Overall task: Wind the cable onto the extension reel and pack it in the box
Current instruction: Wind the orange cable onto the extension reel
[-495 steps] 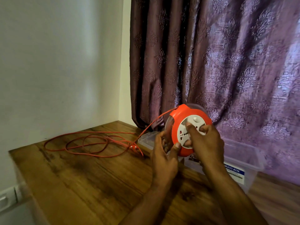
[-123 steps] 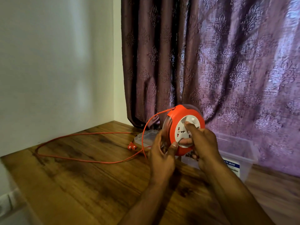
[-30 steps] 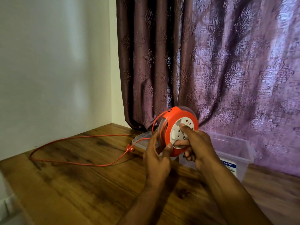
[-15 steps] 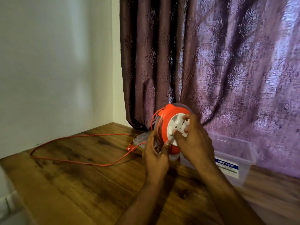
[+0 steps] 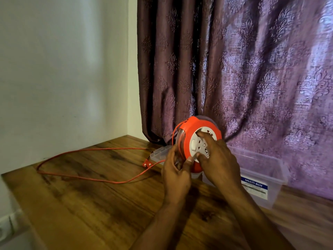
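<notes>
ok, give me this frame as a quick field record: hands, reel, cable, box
left hand: grips reel's rim edge, by the cable feed
right hand: fingers on reel's white socket face
reel: orange, held on edge above table
cable: one loose loop left on table, plug lying free
box: clear, open, behind right hand, no reel inside
stage: winding unfinished

reel [image 5: 187, 134] before box [image 5: 266, 170], cable [image 5: 90, 178] on table [image 5: 90, 204] leftward
</notes>
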A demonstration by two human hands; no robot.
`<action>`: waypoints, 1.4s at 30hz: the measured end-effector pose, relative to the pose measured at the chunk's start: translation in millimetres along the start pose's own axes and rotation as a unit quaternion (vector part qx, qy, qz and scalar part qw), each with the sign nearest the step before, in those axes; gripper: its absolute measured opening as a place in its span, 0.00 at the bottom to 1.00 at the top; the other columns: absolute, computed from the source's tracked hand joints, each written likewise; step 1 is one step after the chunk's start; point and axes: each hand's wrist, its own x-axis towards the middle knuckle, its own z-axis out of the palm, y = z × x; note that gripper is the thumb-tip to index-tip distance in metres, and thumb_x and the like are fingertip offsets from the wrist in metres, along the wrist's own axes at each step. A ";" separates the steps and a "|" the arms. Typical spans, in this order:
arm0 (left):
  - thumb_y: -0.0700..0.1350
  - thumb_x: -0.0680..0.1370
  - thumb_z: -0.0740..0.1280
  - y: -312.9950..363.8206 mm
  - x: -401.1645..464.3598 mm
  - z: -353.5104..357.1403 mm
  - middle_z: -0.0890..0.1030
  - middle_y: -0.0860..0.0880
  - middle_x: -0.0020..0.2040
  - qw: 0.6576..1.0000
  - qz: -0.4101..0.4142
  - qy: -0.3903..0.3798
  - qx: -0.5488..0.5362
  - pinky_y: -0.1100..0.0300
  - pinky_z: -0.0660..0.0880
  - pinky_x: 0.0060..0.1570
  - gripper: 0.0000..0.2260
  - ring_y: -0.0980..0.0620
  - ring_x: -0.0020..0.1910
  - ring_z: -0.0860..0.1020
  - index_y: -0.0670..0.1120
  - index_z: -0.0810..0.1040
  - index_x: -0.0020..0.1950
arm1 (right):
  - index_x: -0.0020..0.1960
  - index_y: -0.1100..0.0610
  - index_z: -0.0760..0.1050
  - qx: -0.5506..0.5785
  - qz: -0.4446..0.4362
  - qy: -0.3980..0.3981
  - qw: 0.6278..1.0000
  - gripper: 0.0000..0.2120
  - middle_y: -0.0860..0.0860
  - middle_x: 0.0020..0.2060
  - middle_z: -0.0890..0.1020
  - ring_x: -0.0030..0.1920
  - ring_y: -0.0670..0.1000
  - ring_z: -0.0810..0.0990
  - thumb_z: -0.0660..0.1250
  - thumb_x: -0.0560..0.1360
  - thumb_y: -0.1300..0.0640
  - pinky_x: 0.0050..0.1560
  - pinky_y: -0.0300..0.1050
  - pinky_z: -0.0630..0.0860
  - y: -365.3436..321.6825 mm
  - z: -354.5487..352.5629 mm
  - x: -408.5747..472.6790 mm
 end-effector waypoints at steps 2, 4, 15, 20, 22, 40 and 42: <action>0.35 0.74 0.72 -0.9 -0.9 0.1 0.82 0.55 0.55 1.000 -0.001 -0.004 0.004 0.66 0.78 0.56 0.19 0.68 0.52 0.80 0.48 0.76 0.63 | 0.70 0.36 0.61 0.016 0.016 0.007 1.000 0.28 0.55 0.60 0.73 0.59 0.60 0.75 0.69 0.75 0.50 0.52 0.52 0.73 1.1 1.1 0.7; 0.35 0.75 0.71 -1.6 -1.8 0.6 0.81 0.50 0.60 1.000 -0.001 -0.008 0.011 0.60 0.78 0.60 0.20 0.61 0.57 0.80 0.43 0.75 0.66 | 0.68 0.34 0.62 0.046 0.043 0.018 0.998 0.28 0.55 0.59 0.75 0.58 0.61 0.76 0.70 0.72 0.46 0.52 0.53 0.74 2.3 1.7 1.9; 0.30 0.74 0.70 -6.9 -3.7 2.5 0.81 0.50 0.57 1.000 0.000 -0.021 0.023 0.68 0.78 0.54 0.22 0.66 0.52 0.81 0.45 0.75 0.66 | 0.57 0.54 0.74 0.432 0.252 0.004 0.866 0.24 0.53 0.30 0.85 0.16 0.49 0.67 0.73 0.69 0.40 0.20 0.36 0.63 18.7 4.6 13.7; 0.31 0.74 0.71 -8.5 -2.8 1.7 0.80 0.53 0.56 1.000 -0.006 -0.013 0.025 0.74 0.76 0.50 0.22 0.72 0.50 0.79 0.45 0.74 0.66 | 0.53 0.58 0.73 0.502 0.287 -0.040 0.815 0.17 0.57 0.32 0.85 0.14 0.46 0.64 0.70 0.74 0.46 0.19 0.32 0.62 19.4 1.9 14.2; 0.32 0.74 0.71 -8.7 -1.3 1.5 0.81 0.56 0.54 1.000 -0.007 -0.008 0.028 0.75 0.75 0.49 0.22 0.74 0.49 0.78 0.48 0.75 0.64 | 0.54 0.58 0.73 0.476 0.263 -0.039 0.839 0.17 0.56 0.33 0.86 0.15 0.48 0.66 0.69 0.75 0.46 0.19 0.34 0.62 17.8 1.4 13.7; 0.33 0.75 0.71 -5.4 2.5 -1.0 0.81 0.46 0.61 0.999 -0.044 0.001 -0.029 0.50 0.78 0.61 0.21 0.57 0.57 0.81 0.43 0.75 0.67 | 0.73 0.35 0.53 -0.090 -0.048 0.020 0.995 0.29 0.53 0.64 0.71 0.58 0.60 0.77 0.63 0.77 0.48 0.50 0.54 0.76 8.7 9.8 1.8; 0.33 0.74 0.71 -5.5 1.9 -0.5 0.81 0.46 0.61 0.998 -0.046 0.001 -0.040 0.50 0.78 0.62 0.22 0.57 0.57 0.81 0.44 0.75 0.67 | 0.72 0.35 0.56 -0.060 -0.033 0.025 0.997 0.29 0.53 0.62 0.74 0.58 0.59 0.77 0.66 0.76 0.46 0.51 0.54 0.76 10.2 8.7 1.8</action>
